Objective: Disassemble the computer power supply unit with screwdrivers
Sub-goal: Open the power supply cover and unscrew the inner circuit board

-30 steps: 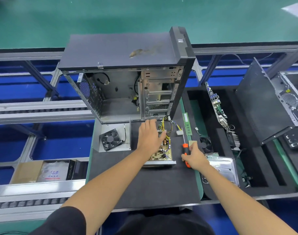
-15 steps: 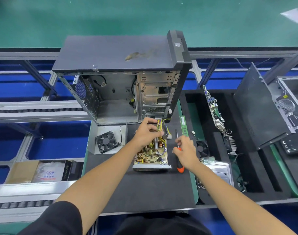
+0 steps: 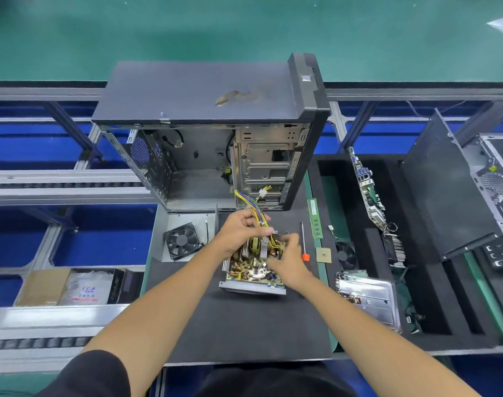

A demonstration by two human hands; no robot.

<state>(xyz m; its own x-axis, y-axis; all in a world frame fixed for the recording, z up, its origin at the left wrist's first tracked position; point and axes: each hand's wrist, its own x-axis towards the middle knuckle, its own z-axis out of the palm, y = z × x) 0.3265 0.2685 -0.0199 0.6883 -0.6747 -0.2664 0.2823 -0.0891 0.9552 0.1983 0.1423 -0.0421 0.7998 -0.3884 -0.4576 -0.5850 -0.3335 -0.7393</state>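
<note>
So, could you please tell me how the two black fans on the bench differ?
The left fan is in full view; the right fan is partly hidden.
The left fan lies on a grey metal panel; the right fan sits low in the black foam tray.
The left fan looks larger.
Both are black and lie loose, outside the case.

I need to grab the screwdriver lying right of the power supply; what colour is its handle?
Orange-red, below a thin silver shaft; the screwdriver shows in the head view, partly hidden by the right hand.
</note>
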